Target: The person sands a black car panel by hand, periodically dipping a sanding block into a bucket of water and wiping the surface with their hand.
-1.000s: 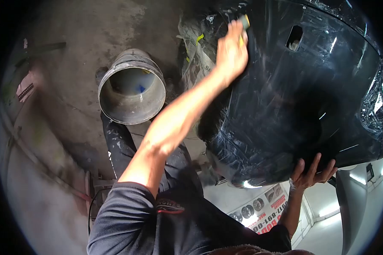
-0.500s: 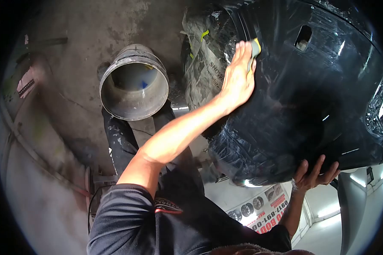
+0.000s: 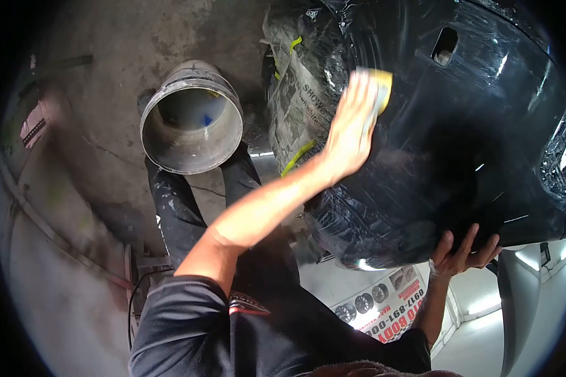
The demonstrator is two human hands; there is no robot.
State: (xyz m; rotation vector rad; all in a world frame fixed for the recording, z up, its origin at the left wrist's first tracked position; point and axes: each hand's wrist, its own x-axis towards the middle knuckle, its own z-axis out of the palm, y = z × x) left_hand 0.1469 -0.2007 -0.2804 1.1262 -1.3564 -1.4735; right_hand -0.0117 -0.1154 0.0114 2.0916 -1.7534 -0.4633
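My left hand (image 3: 352, 125) lies flat on a glossy black car body panel (image 3: 415, 182), fingers stretched out and blurred at the tips. Beneath those fingers is a grey-and-yellow sanding pad (image 3: 383, 91), its yellow edge showing to their right. At the panel's lower edge, my right hand (image 3: 462, 254) rests with its fingers spread against the surface. Whitish streaks and wet-looking smears mark the panel, which also has an oblong hole (image 3: 444, 47) near the top.
A grimy bucket (image 3: 192, 129) holds cloudy liquid and something blue, close to my legs. Printed masking paper (image 3: 299, 94) with yellow-green tape covers the area left of the panel. A printed auto body poster (image 3: 383, 308) shows below, and a pale curved surface (image 3: 63, 270) fills the lower left.
My left hand and the sanding pad have moved slightly down, and more of the pad's yellow side shows. My right hand stays at the panel edge. The view has shifted a little.
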